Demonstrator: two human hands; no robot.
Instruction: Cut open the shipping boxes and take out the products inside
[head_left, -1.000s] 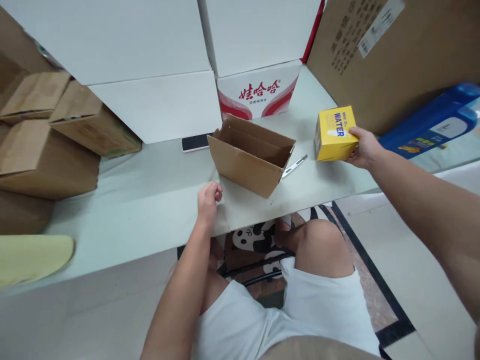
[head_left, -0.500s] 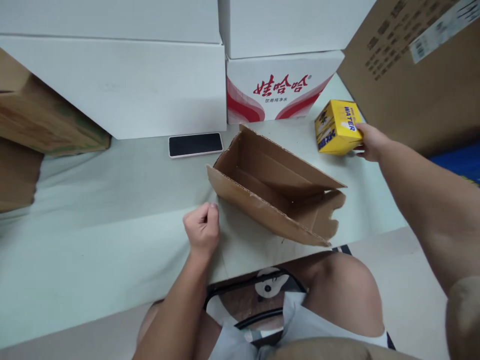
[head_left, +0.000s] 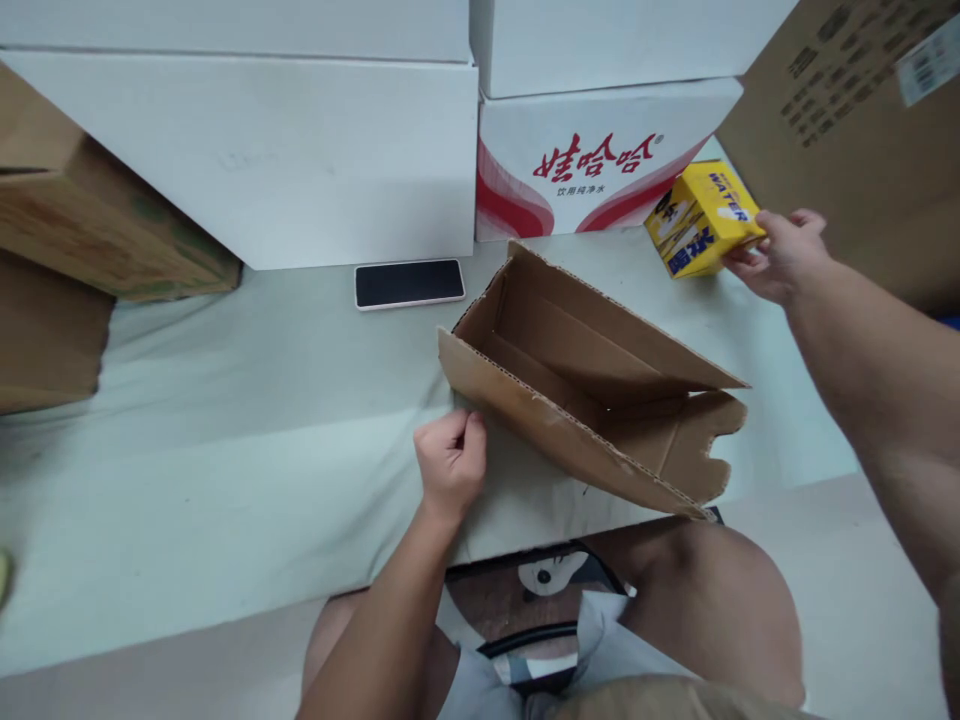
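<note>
My right hand [head_left: 784, 255] grips a small yellow carton [head_left: 721, 217] printed "WATER" by its right side. The carton is tilted beyond the far right of an open brown cardboard box [head_left: 570, 430]. That box lies slantwise on the pale green cloth, its top open and its right end torn and notched. Only bare cardboard shows in the part of its inside I can see. Close to the box's near left side, my left hand [head_left: 450, 465] is closed in a fist with nothing visible in it. Whether its knuckles touch the cardboard, I cannot tell.
A black-screened phone [head_left: 409, 285] lies behind the box's left end. Large white cartons [head_left: 247, 160] and a red-and-white carton [head_left: 600, 170] line the back. Brown cartons stand at left [head_left: 112, 220] and right [head_left: 847, 130]. The table's front edge is just before my knees.
The yellow carton has risen slightly and tipped more in my right hand. My left fist has shifted a little right, nearer the cardboard box. The whole view has swung slightly left.
</note>
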